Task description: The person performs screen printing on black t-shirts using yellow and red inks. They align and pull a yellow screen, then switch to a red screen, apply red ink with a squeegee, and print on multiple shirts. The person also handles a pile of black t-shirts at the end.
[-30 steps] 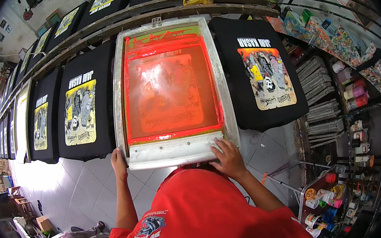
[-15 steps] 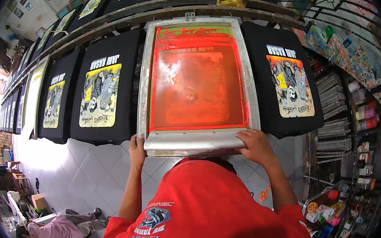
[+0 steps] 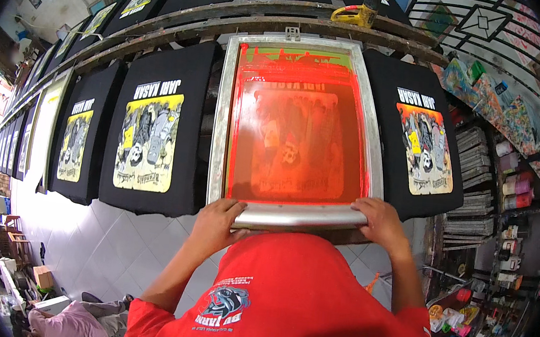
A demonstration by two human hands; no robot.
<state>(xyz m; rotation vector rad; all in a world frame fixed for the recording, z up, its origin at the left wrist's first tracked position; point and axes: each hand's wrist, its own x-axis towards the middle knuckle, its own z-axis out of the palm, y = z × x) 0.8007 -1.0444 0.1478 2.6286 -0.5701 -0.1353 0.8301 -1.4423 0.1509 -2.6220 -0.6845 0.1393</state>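
Frame [image 3: 300,126] shifted right along the rail since a second ago, now over the board between two printed black shirts | my left hand [image 3: 216,218] and right hand [image 3: 378,221] both clasp its near edge | I judge it seated for the next print.

Single head view, fisheye, looking steeply down from close above printing frame [image 3: 299,132]; edges bend.
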